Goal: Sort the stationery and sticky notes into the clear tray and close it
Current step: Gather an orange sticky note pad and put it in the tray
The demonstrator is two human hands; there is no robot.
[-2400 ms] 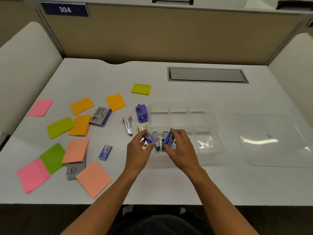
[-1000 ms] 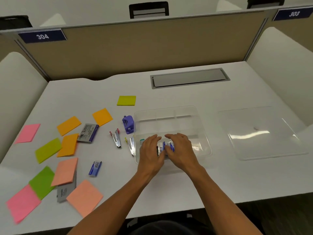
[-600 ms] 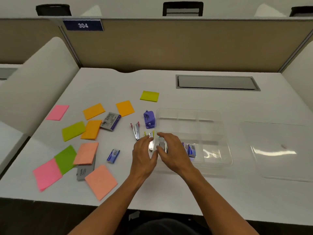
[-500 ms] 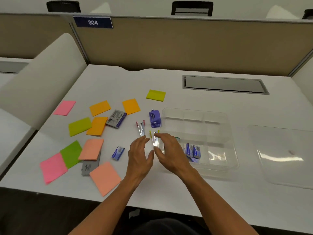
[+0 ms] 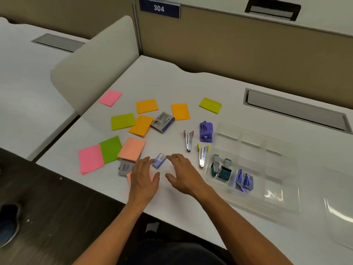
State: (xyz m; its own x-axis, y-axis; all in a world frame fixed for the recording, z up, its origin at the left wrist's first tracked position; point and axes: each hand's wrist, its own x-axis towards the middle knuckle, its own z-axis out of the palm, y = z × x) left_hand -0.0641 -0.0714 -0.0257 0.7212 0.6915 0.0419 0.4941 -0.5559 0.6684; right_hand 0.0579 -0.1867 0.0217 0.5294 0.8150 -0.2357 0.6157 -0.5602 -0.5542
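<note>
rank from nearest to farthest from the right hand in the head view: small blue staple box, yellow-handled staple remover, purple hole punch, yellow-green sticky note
1. Small blue staple box, by the right hand fingertips
2. Yellow-handled staple remover, just right
3. Purple hole punch, farther back
4. Yellow-green sticky note, farthest back

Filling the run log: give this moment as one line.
step: reaching | left hand: open, touching small blue staple box | right hand: open, beside box | clear tray: open, partly filled

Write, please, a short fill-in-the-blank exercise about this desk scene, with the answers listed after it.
1. The sign on the partition shows the number ____.
2. The small blue box lies between the left hand and the ____ hand.
3. The hole punch beside the clear tray is ____ in colour.
4. Two blue boxes already lie inside the ____.

Answers: 304; right; purple; tray
</note>
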